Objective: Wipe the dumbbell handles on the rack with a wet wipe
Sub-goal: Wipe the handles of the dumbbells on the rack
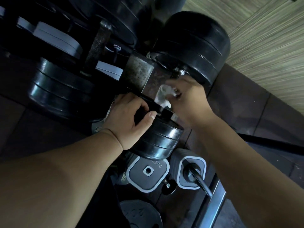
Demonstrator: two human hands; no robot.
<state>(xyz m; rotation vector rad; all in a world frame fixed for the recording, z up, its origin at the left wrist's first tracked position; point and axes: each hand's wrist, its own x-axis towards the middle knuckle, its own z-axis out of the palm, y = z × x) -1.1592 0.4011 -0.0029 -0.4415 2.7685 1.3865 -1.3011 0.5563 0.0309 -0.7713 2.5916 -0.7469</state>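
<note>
My right hand pinches the wet wipe against the dumbbell handle, just beside my left hand, which grips this same handle.

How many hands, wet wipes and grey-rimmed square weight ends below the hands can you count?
Hands: 2 (left hand on the dumbbell handle, right hand)
Wet wipe: 1, in the right hand
Grey-rimmed square weight ends: 2 (25KG weight end, weight end with a bar)
Total: 5
</note>
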